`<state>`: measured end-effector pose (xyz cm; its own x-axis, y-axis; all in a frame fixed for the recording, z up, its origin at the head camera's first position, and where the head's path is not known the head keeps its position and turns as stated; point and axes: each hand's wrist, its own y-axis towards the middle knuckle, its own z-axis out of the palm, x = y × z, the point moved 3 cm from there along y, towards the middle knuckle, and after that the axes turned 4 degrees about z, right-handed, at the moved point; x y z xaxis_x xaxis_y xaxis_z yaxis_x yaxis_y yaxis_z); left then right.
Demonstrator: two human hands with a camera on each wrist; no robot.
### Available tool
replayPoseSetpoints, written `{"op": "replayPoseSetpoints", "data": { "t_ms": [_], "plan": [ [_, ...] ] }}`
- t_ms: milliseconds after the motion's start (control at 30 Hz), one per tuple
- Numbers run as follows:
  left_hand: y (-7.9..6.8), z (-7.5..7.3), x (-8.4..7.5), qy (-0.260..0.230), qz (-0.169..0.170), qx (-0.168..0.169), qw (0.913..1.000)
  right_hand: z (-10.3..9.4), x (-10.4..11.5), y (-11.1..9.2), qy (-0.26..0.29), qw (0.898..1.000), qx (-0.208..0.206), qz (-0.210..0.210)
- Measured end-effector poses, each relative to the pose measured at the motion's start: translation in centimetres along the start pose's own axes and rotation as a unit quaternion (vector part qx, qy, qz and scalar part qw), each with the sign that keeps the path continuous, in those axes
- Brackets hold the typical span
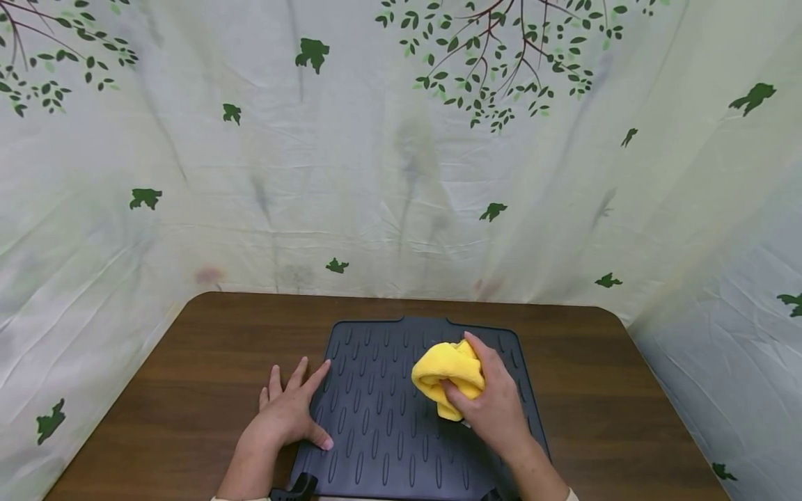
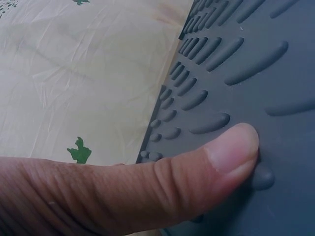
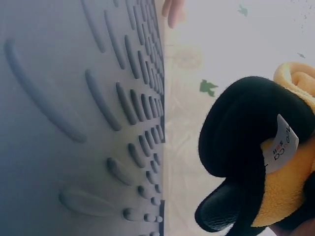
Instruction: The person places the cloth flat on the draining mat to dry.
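A dark grey ridged plastic board (image 1: 376,417), covered in raised oblong ribs, lies on the table. My left hand (image 1: 285,410) is at its left edge with fingers spread; the thumb (image 2: 216,167) rests on the ribbed surface. My right hand (image 1: 498,400) grips a bunched yellow cloth (image 1: 447,372) over the board's right half. In the right wrist view the cloth (image 3: 283,196) shows dark areas and a white label (image 3: 281,147). Most of the right hand's fingers are hidden in that view. Whether the cloth touches the board cannot be told there.
The brown wooden table (image 1: 232,348) extends on both sides of the board. Black pieces, one of them a corner bracket (image 1: 297,487), show at the board's near edge. A pale curtain (image 1: 351,174) with green leaf prints hangs behind the table and along its sides.
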<state>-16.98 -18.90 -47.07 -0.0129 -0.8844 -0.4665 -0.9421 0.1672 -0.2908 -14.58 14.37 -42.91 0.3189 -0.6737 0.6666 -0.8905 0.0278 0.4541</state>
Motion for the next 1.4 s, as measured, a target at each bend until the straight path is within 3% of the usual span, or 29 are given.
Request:
{"op": "replayPoseSetpoints", "data": {
  "t_ms": [1400],
  "plan": [
    [-0.1, 0.0, -0.1, 0.005, 0.002, -0.005, 1.0000, 1.4, 0.4, -0.7, -0.020, 0.999, 0.019, -0.021]
  ]
}}
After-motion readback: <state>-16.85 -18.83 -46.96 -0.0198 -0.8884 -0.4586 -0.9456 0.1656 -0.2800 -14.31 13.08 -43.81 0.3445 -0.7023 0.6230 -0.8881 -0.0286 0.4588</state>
